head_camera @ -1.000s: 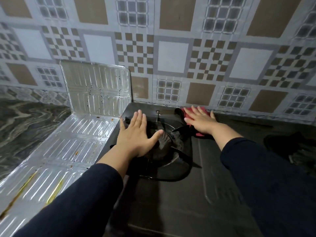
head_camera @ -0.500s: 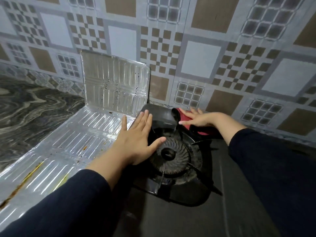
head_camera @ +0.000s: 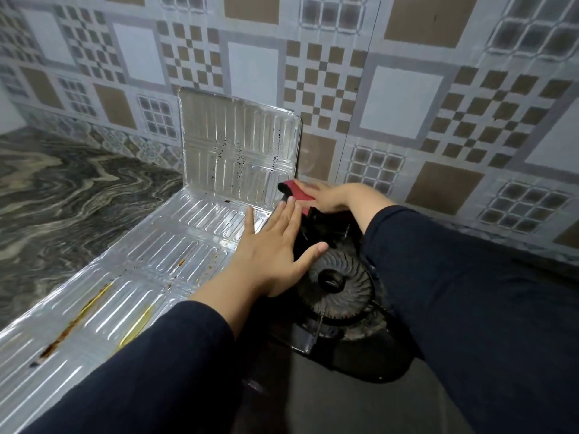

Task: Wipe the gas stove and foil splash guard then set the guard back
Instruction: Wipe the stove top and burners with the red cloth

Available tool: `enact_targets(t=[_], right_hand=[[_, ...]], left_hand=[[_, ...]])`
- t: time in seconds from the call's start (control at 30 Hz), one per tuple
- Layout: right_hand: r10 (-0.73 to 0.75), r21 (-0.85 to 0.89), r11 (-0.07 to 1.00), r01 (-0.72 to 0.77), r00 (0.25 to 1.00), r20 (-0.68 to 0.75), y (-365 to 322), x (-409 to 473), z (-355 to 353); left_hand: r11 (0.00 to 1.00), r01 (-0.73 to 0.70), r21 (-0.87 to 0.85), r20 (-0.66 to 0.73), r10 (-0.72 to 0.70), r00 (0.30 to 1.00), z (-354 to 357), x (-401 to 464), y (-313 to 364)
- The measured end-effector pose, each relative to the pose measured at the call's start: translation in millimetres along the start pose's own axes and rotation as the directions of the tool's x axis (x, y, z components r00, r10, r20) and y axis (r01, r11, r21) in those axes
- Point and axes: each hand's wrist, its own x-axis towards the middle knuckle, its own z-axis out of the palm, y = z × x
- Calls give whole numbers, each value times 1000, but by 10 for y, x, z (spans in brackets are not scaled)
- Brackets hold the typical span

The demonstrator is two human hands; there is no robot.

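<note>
The black gas stove (head_camera: 360, 402) fills the lower right, its round burner (head_camera: 336, 285) in the middle. My left hand (head_camera: 269, 252) lies flat and open on the stove's left rim, fingers spread beside the burner. My right hand (head_camera: 333, 195) presses a red cloth (head_camera: 296, 191) onto the stove's back left corner. The foil splash guard (head_camera: 175, 242) lies left of the stove with one panel flat on the counter and its end panel (head_camera: 238, 155) standing against the wall. Brown grease streaks mark the flat panel.
A dark marbled counter (head_camera: 62, 198) stretches to the left of the guard. The patterned tile wall (head_camera: 391, 98) rises right behind stove and guard. Both my dark sleeves cover much of the stove's front.
My right hand has slid the red cloth leftward along the back of the stove to its left corner. My left hand stays flat by the burner. The view has shifted left.
</note>
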Motion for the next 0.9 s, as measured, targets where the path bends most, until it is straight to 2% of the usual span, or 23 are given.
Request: enact_targets(t=[0.17,0.27,0.33,0.6,0.77,0.9], right_hand=[[128,208,969,-134,991,41,650,-434,128],[297,199,939,-280,953,-59,998,-730,390],[354,184,927,-328,926,-134,1079,-914,586],[455,220,887,-407,852,-260,996,-1564,1146],[497,239,867,-437,792,-354,670,-1860,1463],[537,310,840,-444,757,-372,430,-2099,1698]], left_hand=[[1000,13,10,20,-13,1000,-33,1,17],[1000,15,17,27,-15,1000,-32,6,24],[1000,19,24,36,-19,999,-38,14,16],[998,18,53,62,-21,998,-70,-9,34],[999,-30,41,75,26,997,-85,-29,0],[998,-67,23,51,65,997,-87,-47,-7]])
